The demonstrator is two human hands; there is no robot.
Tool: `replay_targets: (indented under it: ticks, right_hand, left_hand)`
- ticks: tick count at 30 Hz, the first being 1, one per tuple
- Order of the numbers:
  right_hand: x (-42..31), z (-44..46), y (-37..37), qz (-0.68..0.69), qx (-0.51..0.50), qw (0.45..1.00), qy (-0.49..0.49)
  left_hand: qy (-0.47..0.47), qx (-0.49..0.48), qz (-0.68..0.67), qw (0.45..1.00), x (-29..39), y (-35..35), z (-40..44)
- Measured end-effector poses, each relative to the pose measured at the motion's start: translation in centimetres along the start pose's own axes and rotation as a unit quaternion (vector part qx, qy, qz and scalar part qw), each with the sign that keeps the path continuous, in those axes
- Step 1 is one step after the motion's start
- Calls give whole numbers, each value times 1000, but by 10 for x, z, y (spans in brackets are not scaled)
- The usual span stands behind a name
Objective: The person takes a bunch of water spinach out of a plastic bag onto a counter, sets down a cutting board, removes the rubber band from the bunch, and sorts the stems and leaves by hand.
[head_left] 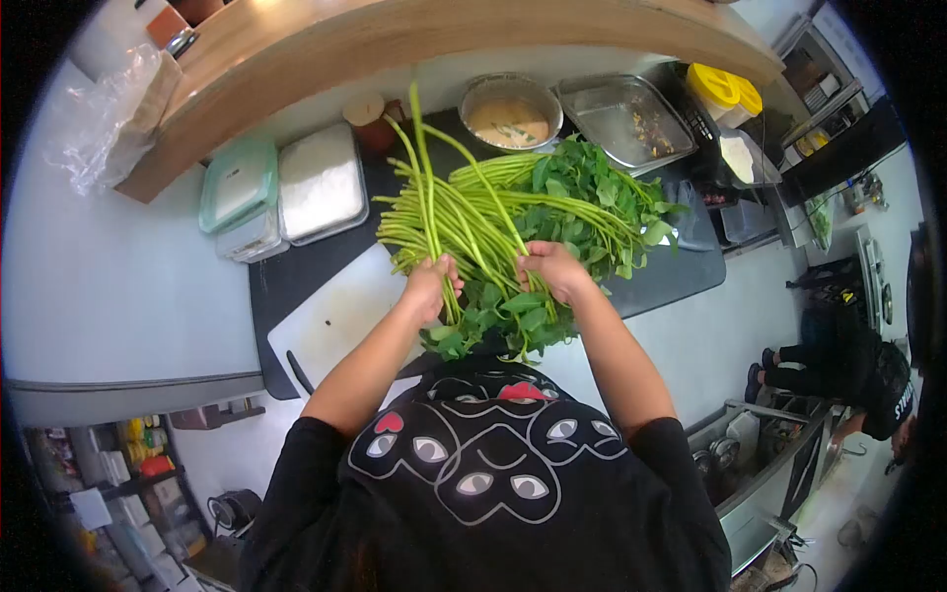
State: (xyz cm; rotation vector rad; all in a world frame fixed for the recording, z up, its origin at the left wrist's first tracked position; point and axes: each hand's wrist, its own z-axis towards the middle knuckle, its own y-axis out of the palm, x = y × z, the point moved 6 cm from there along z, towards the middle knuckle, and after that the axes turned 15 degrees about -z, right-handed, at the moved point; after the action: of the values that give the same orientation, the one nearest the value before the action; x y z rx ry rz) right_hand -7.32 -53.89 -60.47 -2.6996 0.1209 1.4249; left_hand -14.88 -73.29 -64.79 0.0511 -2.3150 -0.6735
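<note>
My left hand (430, 287) is closed around a few long green stems of leafy greens (427, 197), which point away from me. My right hand (552, 270) grips another stem of the same greens, its leaves hanging down toward my shirt. Between and beyond both hands lies a large pile of leafy greens (592, 212), stems to the left and leaves to the right. Part of the pile covers the white cutting board (330, 316), which has a small dark speck on it.
Lidded containers (321, 187) stand at the back left beside a brown mug (372, 123). A metal pot (508, 116) of pale liquid and a steel tray (631, 123) with scraps sit behind the pile. Yellow-lidded tubs (715, 89) are farther right. Another person (868, 380) stands at far right.
</note>
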Motion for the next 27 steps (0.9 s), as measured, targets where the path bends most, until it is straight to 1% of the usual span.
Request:
replay_targets:
  ticks: [2,4,5,6,9,10,13,16,19,20,23,27]
  right_hand:
    - [11,7,6,-17,14,999,44]
    - [11,11,12,19,-27,998,48]
    - [10,12,13,38,-48,997,49]
    - [7,15,14,26,-61,997,34]
    - [-7,7,15,25,-56,998,23]
    - [-13,2,19,49,-51,997,24]
    - [-5,5,17,4,-4,1000,21]
    - [1,4,13,-174,74,982,-5]
    - [6,6,20,-256,65,965,-4]
    - [5,1,23,-276,87,957,11]
    - [21,8,28,-256,61,964,25]
    - [21,5,27,-152,33,987,37]
  left_hand:
    - [-10,-14,-21,1000,-5,0,-2]
    - [-31,-42,-48,997,-10,0,-2]
    - [-38,-41,-50,997,-13,0,-3]
    - [-44,-42,-52,997,-16,3,-3]
    - [-63,-35,-51,996,-26,8,-6]
    - [-67,-34,-45,996,-31,9,-8]
    - [-81,-37,-41,995,-41,8,-10]
    - [-79,-39,-55,995,-46,7,-9]
    - [-74,-39,-64,994,-48,6,0]
    - [-70,-42,-53,995,-49,7,3]
    - [-60,-30,-36,997,-50,8,8]
    - [-47,-29,-16,998,-46,12,6]
